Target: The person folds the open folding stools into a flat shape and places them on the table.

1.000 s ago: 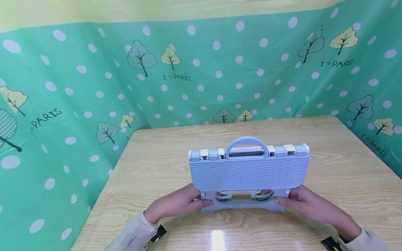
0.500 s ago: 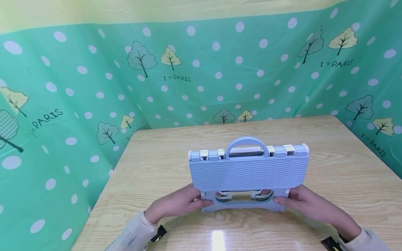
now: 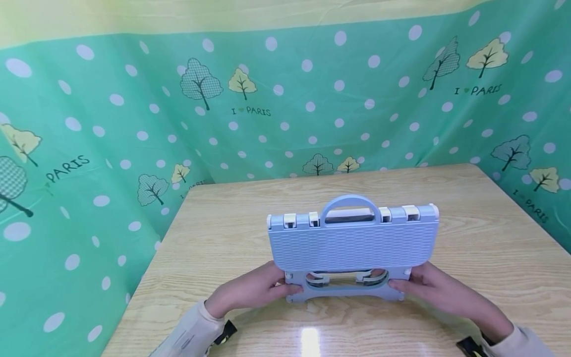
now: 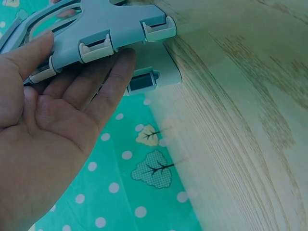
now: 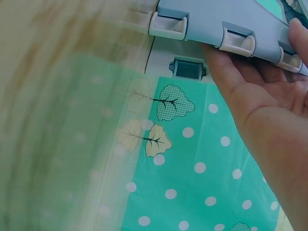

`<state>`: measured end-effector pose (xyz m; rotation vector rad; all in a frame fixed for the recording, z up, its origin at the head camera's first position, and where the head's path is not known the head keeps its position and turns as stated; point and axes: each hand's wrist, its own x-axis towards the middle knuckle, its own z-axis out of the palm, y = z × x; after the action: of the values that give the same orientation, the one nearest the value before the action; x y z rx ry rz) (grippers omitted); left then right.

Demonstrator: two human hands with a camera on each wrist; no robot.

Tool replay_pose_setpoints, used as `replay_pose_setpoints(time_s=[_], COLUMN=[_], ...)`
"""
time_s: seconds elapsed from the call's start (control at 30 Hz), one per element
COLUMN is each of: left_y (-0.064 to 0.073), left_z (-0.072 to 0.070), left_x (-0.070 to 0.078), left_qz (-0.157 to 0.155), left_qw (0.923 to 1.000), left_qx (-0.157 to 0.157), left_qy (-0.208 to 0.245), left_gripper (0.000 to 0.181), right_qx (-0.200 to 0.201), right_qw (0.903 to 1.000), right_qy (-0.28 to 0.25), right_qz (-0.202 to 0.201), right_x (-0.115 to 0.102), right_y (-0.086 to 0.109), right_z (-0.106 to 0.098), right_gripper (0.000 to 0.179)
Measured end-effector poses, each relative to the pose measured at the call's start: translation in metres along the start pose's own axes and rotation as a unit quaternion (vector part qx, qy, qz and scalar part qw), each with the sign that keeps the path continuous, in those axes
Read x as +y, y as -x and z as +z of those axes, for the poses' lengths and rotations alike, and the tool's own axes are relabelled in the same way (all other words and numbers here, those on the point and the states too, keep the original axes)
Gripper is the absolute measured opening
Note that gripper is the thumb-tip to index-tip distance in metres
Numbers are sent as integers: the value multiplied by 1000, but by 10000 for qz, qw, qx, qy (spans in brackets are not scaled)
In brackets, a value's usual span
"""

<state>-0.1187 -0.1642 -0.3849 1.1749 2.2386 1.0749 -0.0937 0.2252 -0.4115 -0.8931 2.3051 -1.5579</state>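
A light blue plastic folding stool [image 3: 352,248] with a woven-texture panel and white hinge pieces stands on the wooden table, its arched carry handle [image 3: 350,199] uppermost. My left hand [image 3: 256,287] grips the left edge of the lower leg panel [image 3: 345,292], the thumb in front. At the opposite edge my right hand [image 3: 439,292] holds the same panel, its thumb also on the near face. The left wrist view shows the left hand's fingers [image 4: 113,79] reaching behind the panel. In the right wrist view the right hand's fingers [image 5: 226,67] go behind it too, partly hidden.
The wooden table [image 3: 223,223] extends to both sides of the stool and behind it. A green dotted cloth [image 3: 250,134] with printed trees hangs behind the table and along its sides. A bright light reflection lies near the front.
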Motion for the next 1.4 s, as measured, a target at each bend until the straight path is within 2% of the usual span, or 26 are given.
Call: replay_pose_setpoints(time_s=[0.17, 0.3, 0.4, 0.5, 0.57, 0.7, 0.77, 0.83, 0.93, 1.1, 1.4], left_y=[-1, -1, 0, 1, 3, 9, 11, 12, 12, 9, 7], left_z=[1, 2, 1, -2, -7, -17, -20, -21, -20, -17, -17], left_x=[-2, -4, -5, -2, 1, 8, 9, 9, 6, 2, 0], left_qz=[10, 178, 287, 304, 134, -552, -799, -807, -669, -525, -457], left_qw=[9999, 9998, 9994, 9978, 9955, 9853, 9792, 9770, 9819, 9919, 9955], left_qx=[17, 57, 181, 377, 489, 661, 741, 817, 785, 554, 441], left_qy=[123, 89, -63, -454, -802, -1479, -1713, -1798, -1590, -1012, -706], left_gripper=[51, 57, 59, 56, 51, 48, 53, 59, 64, 60, 53], right_qx=[44, 86, 131, 269, 365, 684, 960, 1137, 1163, 916, 842], right_qw=[10000, 10000, 9999, 9992, 9975, 9881, 9804, 9758, 9772, 9854, 9877], right_qy=[-26, -42, 6, 247, 518, 1301, 1642, 1794, 1712, 1396, 1283], right_qz=[24, 2, 13, 170, 311, 457, 508, 523, 469, 349, 301], right_x=[1, 2, 0, -5, -8, -12, -12, -11, -11, -10, -7], right_y=[0, 1, 2, 4, 5, 8, 8, 7, 5, 6, 7], right_z=[0, 1, 1, -2, -7, -16, -17, -17, -16, -12, -10], right_gripper=[56, 57, 61, 62, 58, 52, 60, 71, 78, 65, 55])
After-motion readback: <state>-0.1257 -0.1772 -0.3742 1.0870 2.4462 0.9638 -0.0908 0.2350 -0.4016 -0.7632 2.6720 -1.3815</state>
